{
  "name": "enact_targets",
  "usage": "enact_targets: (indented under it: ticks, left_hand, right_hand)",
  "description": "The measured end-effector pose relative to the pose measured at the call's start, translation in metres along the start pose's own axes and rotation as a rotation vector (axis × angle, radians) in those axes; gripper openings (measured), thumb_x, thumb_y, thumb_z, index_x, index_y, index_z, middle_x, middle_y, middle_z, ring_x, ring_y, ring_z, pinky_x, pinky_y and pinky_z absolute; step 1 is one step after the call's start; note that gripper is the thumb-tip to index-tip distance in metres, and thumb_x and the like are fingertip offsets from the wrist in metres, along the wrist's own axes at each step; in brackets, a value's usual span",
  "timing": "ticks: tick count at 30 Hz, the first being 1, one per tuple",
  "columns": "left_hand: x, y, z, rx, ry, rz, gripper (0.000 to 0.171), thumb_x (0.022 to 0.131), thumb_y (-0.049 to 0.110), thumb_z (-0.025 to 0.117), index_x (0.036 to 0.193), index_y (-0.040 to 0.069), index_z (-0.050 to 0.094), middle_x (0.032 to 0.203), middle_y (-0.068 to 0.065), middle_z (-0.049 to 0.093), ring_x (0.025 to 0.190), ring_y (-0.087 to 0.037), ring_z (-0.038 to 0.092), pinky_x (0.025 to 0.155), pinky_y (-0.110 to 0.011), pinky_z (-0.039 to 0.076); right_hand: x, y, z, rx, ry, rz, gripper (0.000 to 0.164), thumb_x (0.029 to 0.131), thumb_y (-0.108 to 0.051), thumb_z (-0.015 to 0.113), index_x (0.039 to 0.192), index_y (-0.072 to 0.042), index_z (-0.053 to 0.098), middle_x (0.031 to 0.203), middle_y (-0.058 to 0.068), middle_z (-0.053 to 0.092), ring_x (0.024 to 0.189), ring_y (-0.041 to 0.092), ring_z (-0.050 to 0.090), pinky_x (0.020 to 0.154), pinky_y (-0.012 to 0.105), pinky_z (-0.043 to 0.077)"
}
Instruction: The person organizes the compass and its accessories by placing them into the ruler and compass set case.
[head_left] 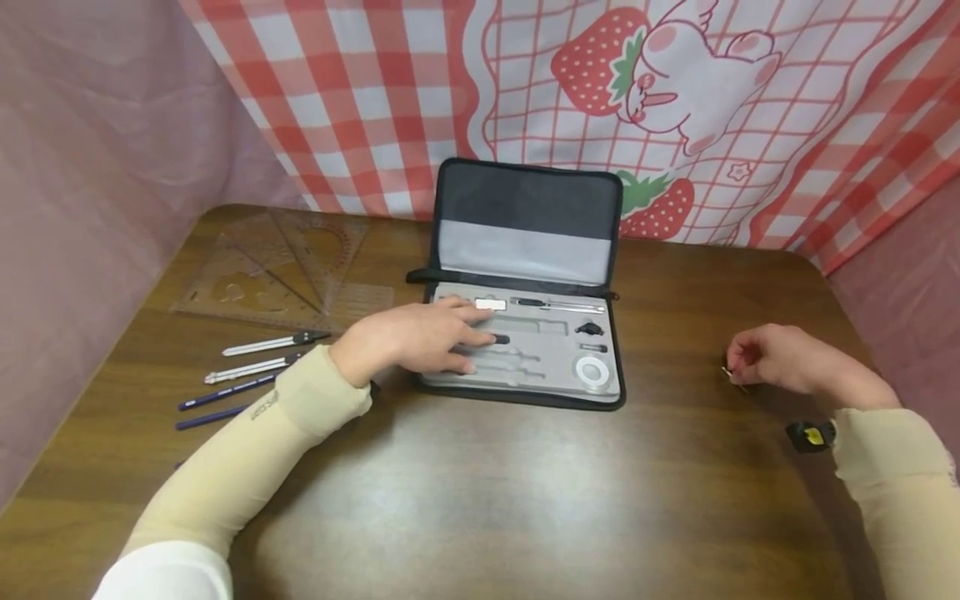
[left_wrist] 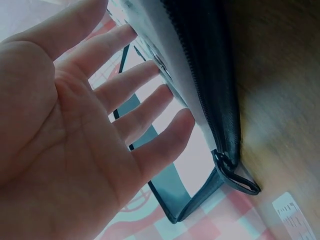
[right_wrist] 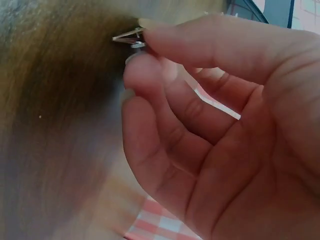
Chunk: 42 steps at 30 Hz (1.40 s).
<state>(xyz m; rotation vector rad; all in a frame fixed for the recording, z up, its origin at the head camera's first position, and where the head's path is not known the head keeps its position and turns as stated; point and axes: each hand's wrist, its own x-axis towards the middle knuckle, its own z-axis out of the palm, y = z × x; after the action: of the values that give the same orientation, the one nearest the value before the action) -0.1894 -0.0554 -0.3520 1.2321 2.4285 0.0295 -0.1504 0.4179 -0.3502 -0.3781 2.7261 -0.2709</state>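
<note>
My left hand (head_left: 431, 333) lies with fingers spread over the grey insert (head_left: 555, 343) of an unzipped black case (head_left: 621, 392). In the left wrist view its fingertips (left_wrist: 185, 119) are right at the insert's edge. The insert holds a white block (head_left: 491, 305), a slim black-and-silver tool (head_left: 558, 306), a small black fitting (head_left: 590, 328) and a white ring (head_left: 592, 373); several slots are bare. Far to the right, my right hand (head_left: 783, 358) pinches a tiny two-pronged metal piece with a small screw (right_wrist: 131, 38) between thumb and forefinger, low over the table.
Left of the case lie clear set squares (head_left: 277, 287), two silver compasses (head_left: 258, 344) and dark blue pencils (head_left: 225, 397), partly under my left arm. The case lid (head_left: 528, 200) stands up against the checked cloth (head_left: 360, 100) behind the wooden table (head_left: 480, 500).
</note>
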Motion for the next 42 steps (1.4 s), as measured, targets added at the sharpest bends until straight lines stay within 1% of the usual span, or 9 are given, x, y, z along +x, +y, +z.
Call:
enact_targets:
  ticks: [7, 11, 15, 21, 26, 28, 33, 37, 42]
  left_hand:
    - [0.002, -0.006, -0.002, -0.056, 0.081, 0.059, 0.047, 0.093, 0.040, 0.049, 0.137, 0.025, 0.045, 0.150, -0.002, 0.026, 0.136, -0.019, 0.019, 0.103, -0.034, 0.027]
    - [0.001, -0.009, -0.006, -0.053, 0.127, 0.074, 0.046, 0.094, 0.039, 0.049, 0.136, 0.021, 0.048, 0.145, -0.003, 0.035, 0.133, -0.018, 0.027, 0.103, -0.034, 0.026]
    - [0.001, -0.011, -0.008, -0.045, 0.126, 0.070, 0.046, 0.094, 0.039, 0.049, 0.135, 0.020, 0.049, 0.141, -0.002, 0.041, 0.130, -0.018, 0.031, 0.103, -0.034, 0.026]
    - [0.001, -0.011, -0.006, -0.048, 0.106, 0.041, 0.048, 0.093, 0.041, 0.049, 0.136, 0.020, 0.047, 0.146, -0.003, 0.034, 0.134, -0.021, 0.024, 0.103, -0.036, 0.026]
    - [0.001, -0.011, -0.004, -0.044, 0.090, 0.021, 0.050, 0.093, 0.044, 0.048, 0.138, 0.022, 0.045, 0.149, -0.003, 0.027, 0.136, -0.024, 0.018, 0.103, -0.037, 0.026]
    - [0.001, -0.011, -0.004, -0.049, 0.086, 0.017, 0.051, 0.093, 0.044, 0.048, 0.138, 0.022, 0.044, 0.150, -0.002, 0.026, 0.136, -0.024, 0.017, 0.103, -0.037, 0.026]
    - [0.001, -0.014, -0.005, -0.073, 0.089, 0.003, 0.053, 0.092, 0.045, 0.048, 0.139, 0.021, 0.043, 0.149, -0.002, 0.027, 0.137, -0.027, 0.016, 0.105, -0.040, 0.024]
    - [0.003, -0.010, -0.006, -0.003, 0.222, 0.030, 0.046, 0.092, 0.044, 0.050, 0.132, 0.021, 0.052, 0.139, 0.000, 0.042, 0.129, -0.021, 0.033, 0.100, -0.037, 0.032]
    - [0.011, 0.008, -0.007, 0.069, 0.538, 0.121, 0.033, 0.087, 0.044, 0.057, 0.114, 0.025, 0.063, 0.111, 0.010, 0.057, 0.101, -0.006, 0.052, 0.079, -0.029, 0.045]
  right_hand:
    - [-0.007, 0.002, 0.003, -0.021, 0.034, 0.007, 0.028, 0.073, -0.035, 0.074, 0.080, -0.017, 0.053, 0.069, -0.007, 0.050, 0.060, 0.006, 0.041, 0.058, 0.030, 0.035]
    - [-0.008, 0.001, 0.003, -0.024, 0.041, -0.014, 0.023, 0.074, -0.030, 0.073, 0.081, -0.017, 0.055, 0.070, -0.008, 0.051, 0.061, 0.006, 0.043, 0.058, 0.029, 0.037]
    - [-0.007, 0.000, 0.004, 0.006, 0.025, -0.024, 0.021, 0.075, -0.029, 0.073, 0.082, -0.016, 0.058, 0.072, -0.008, 0.054, 0.063, 0.005, 0.046, 0.059, 0.029, 0.040]
    - [-0.003, -0.006, 0.005, 0.073, -0.019, -0.008, 0.025, 0.074, -0.030, 0.074, 0.085, -0.013, 0.061, 0.074, -0.006, 0.056, 0.065, 0.005, 0.049, 0.061, 0.027, 0.042]
    - [0.000, -0.016, 0.004, 0.100, 0.040, -0.035, 0.022, 0.074, -0.027, 0.074, 0.084, -0.014, 0.060, 0.073, -0.005, 0.056, 0.063, 0.005, 0.049, 0.058, 0.026, 0.042]
    - [0.003, -0.025, 0.003, 0.156, 0.054, -0.053, 0.019, 0.076, -0.022, 0.072, 0.086, -0.013, 0.059, 0.074, -0.004, 0.058, 0.065, 0.007, 0.052, 0.058, 0.027, 0.044]
    - [0.019, -0.063, -0.001, 0.436, -0.010, -0.098, 0.019, 0.079, -0.008, 0.066, 0.095, -0.005, 0.055, 0.082, 0.007, 0.062, 0.076, 0.020, 0.062, 0.067, 0.032, 0.051]
    - [0.035, -0.095, -0.002, 0.565, -0.014, -0.188, 0.023, 0.080, -0.013, 0.068, 0.096, -0.004, 0.055, 0.084, 0.010, 0.062, 0.079, 0.026, 0.063, 0.072, 0.035, 0.051]
    - [0.055, -0.137, 0.001, 0.640, 0.017, -0.316, 0.022, 0.082, -0.020, 0.068, 0.095, -0.008, 0.056, 0.087, 0.009, 0.063, 0.080, 0.027, 0.062, 0.075, 0.036, 0.050]
